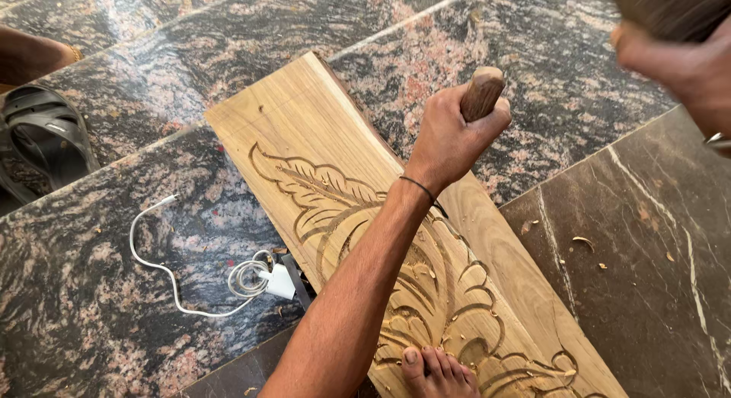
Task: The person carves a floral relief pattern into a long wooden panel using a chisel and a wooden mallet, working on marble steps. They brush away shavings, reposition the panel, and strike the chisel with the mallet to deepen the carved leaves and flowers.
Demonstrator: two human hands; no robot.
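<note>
The left hand (449, 139) gripped a chisel handle (482, 92) over the half-carved plank (304, 124), its twelve-o'clock end uncut; right hand (685, 63) blurred, grasp unclear.

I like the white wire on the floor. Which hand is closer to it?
Left. The left hand grips a wooden handle over the carved plank, right of the white cable. The right hand is raised at the top right corner, much farther away.
</note>
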